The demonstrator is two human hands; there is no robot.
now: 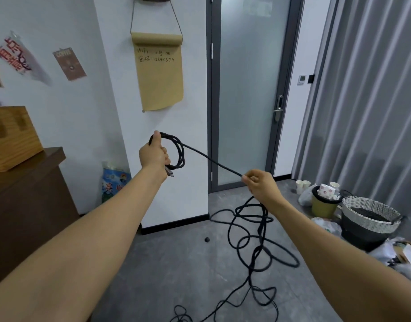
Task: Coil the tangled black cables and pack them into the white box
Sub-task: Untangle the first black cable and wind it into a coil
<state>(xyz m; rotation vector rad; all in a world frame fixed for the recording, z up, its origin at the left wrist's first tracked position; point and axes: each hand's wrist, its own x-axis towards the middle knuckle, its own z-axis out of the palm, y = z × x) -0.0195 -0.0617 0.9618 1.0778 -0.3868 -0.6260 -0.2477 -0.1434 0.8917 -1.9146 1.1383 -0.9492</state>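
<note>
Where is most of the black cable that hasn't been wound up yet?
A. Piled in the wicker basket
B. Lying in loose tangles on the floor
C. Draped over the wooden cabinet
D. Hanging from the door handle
B: below the right hand, the cable sprawls in loose loops across the grey floor, while the left hand grips only a small coil.

A single wide-angle head camera looks forward and slightly down from standing height, along both outstretched arms. It faces a white wall (172, 159) and a glass door (246, 101), with the grey floor (176, 263) below.
</note>
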